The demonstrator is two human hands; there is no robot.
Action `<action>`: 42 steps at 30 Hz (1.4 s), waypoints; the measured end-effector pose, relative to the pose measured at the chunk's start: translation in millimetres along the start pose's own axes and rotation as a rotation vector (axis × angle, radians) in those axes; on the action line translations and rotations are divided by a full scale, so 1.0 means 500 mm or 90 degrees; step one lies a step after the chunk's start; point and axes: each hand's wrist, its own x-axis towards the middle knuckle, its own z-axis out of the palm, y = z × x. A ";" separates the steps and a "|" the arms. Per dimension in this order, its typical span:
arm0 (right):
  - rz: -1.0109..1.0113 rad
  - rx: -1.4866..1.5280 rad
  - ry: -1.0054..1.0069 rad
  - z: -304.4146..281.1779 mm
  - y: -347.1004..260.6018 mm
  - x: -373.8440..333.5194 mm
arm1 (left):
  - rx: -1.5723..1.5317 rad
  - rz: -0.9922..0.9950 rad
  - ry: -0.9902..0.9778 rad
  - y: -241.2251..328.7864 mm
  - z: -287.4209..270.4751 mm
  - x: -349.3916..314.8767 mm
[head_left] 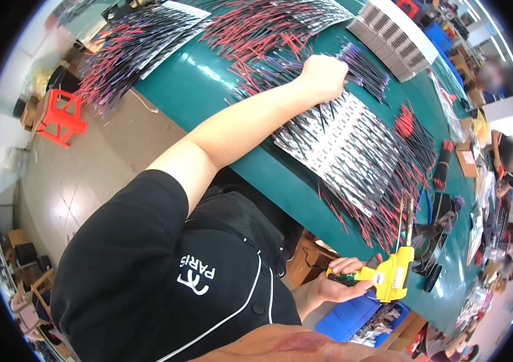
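My left hand (325,77) is closed like a fist over the far edge of a white sheet of small boards (338,136), beside a bundle of purple-tipped black wires (362,69). Its fingertips are turned away, so what they hold is hidden. Many black and red wires (383,226) stick out along the sheet's near right side. My right hand (347,280) grips the handle of a yellow soldering gun (392,274). The gun's metal tip and thin side tube point away from me, next to the red wire ends.
On the green table (178,90) lie more wired sheets (280,24) and a stack of white panels (392,39). A black stand (434,241) is right of the gun. Below the table edge sits a blue bin (347,317). A red stool (60,117) stands left; people work at far right.
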 end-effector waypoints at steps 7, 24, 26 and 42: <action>0.011 -0.016 0.017 0.013 -0.009 -0.006 | -0.162 -0.058 0.131 -0.049 0.020 -0.039; 0.041 0.081 -0.064 0.089 -0.014 0.064 | -0.216 0.283 0.060 0.056 -0.231 0.025; 0.063 0.095 -0.082 0.101 -0.011 0.096 | -0.246 0.279 -0.085 0.051 -0.184 0.042; 0.194 0.090 -0.207 0.226 0.080 0.251 | -0.451 0.057 -0.164 -0.064 -0.009 0.045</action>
